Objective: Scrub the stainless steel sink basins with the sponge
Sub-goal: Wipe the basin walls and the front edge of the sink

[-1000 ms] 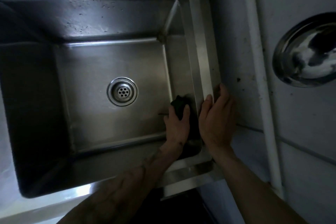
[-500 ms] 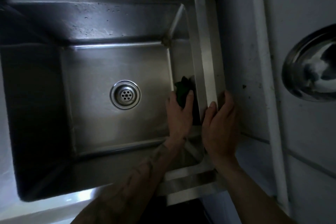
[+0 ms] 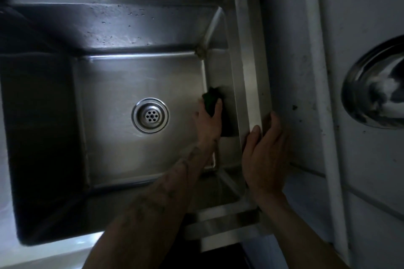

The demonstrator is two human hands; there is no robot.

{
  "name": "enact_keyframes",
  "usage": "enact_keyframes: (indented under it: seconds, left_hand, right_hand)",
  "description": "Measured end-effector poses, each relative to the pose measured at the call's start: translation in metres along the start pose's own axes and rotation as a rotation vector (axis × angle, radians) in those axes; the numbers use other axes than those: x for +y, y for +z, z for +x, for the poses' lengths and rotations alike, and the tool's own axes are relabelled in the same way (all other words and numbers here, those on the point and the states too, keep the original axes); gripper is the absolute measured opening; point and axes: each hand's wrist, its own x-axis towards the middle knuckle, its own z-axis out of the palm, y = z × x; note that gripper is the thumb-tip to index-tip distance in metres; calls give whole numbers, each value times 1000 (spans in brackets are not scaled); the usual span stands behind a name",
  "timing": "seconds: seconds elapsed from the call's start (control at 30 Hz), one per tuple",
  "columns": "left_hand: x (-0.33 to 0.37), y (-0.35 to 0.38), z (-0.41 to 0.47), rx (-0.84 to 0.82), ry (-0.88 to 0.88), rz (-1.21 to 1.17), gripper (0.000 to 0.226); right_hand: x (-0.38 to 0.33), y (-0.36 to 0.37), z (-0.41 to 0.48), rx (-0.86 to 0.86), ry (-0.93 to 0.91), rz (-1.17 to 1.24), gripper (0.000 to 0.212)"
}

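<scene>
Right of drain (image 3: 150, 115): left hand (image 3: 207, 125), fingers curled round dark sponge (image 3: 211, 102), pressed against basin wall (image 3: 219, 72). Farther right of drain: right hand (image 3: 264, 155) resting on sink rim (image 3: 247, 61) (fingers nearly straight, gripping nothing).

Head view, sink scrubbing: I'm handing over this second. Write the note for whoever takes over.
Left hand grips the dark green sponge, pressed on the right inner wall of the stainless steel sink basin.
Right hand rests on the basin's right rim, fingers over its outer edge.
Done: cannot tell which walls are scrubbed.
Left: specks show on the back wall, grime in the far right corner; probably those next.
</scene>
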Motion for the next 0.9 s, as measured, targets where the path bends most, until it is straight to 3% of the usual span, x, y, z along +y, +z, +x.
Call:
enact_keyframes:
  seconds: [0.07,0.2,0.27,0.43,0.63,0.7,0.8,0.9]
  left_hand:
    - [-3,-3,7,-20,-42,59,58]
    - [10,0,4,23,225,-60,34]
    - [14,1,8,44,276,-70,28]
    - [12,-3,35,-4,14,55,52]
    - [38,3,27,68,275,-84,40]
    - [39,4,33,61,226,-65,43]
    - [40,-1,45,-1,-2,7,58]
    - [57,-4,47,-36,77,-43,65]
  right_hand:
    - [0,0,-1,5,0,9,49]
    - [0,2,0,8,0,5,49]
    - [1,3,-1,12,-5,5,49]
    - [2,5,-1,14,-6,18,49]
    - [3,7,-1,8,-5,22,51]
    - [2,6,-1,6,-10,24,51]
    - [2,7,-1,12,-6,27,50]
    - [0,6,-1,11,-1,37,49]
